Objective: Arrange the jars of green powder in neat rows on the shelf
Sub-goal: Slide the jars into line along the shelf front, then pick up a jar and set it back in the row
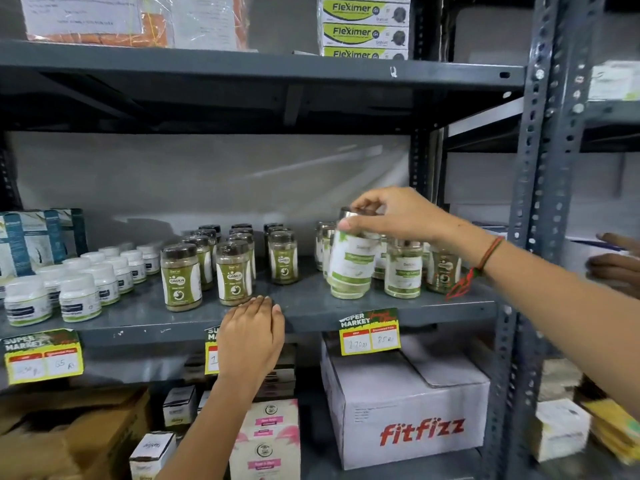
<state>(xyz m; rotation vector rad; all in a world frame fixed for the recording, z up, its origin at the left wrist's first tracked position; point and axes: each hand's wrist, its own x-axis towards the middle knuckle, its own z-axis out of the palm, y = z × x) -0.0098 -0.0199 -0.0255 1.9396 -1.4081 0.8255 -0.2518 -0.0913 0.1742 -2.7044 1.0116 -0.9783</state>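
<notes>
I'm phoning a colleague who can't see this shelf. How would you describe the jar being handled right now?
On the grey middle shelf, look above the yellow price tag. The held jar is gripped at its cap by the right hand. Unlike its upright neighbours, it tilts.

The jar (351, 268) in my right grip (388, 216) is clear, glossy plastic with a shiny cap and a smooth paper label. My left grip (254, 336) rests on the shelf (311, 306), grey painted metal, matt and scuffed at its edge. The small tubs (79, 299) look like smooth white plastic. The box (405, 410) below is matt white cardboard. A woven thread band (490, 252) circles my wrist.
</notes>
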